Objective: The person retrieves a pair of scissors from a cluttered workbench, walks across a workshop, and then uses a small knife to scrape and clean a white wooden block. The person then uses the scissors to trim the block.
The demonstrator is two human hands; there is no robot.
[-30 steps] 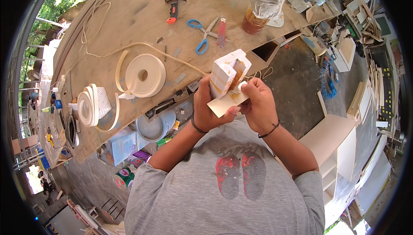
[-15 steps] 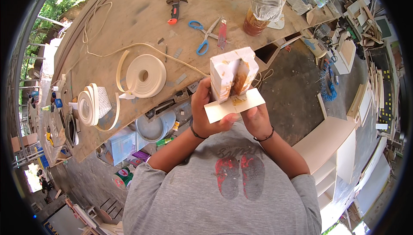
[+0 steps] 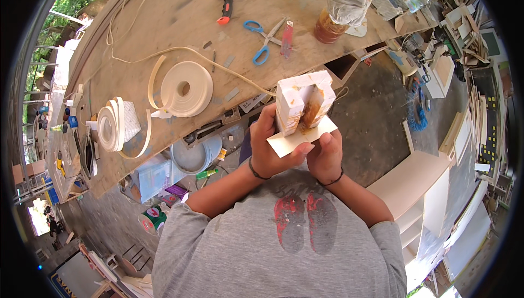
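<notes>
Both my hands hold a white U-shaped block (image 3: 293,84) stained with brown glue, raised in front of my chest beyond the bench's near edge. A pale cream strip (image 3: 284,144) lies across its near side. My left hand (image 3: 272,148) wraps the block's left side, with its thumb along the strip's lower edge. My right hand (image 3: 326,159) grips from the right, thumb up by the strip's right end. The fingers beneath and behind the block are hidden. A brown-stained gap runs down the middle of the block.
On the wooden bench (image 3: 164,30) lie a roll of cream edging band (image 3: 199,82), a smaller roll (image 3: 109,129), a hammer (image 3: 227,10), blue-handled scissors (image 3: 262,55), a red-handled blade tool (image 3: 287,39) and a plastic-wrapped glue jar (image 3: 330,25). Below stands a bucket (image 3: 210,153); white panels (image 3: 420,175) stand right.
The block has shifted slightly right and toward me, with its top tipped a little. Both hands moved with it, and both thumbs now show more clearly beside the strip.
</notes>
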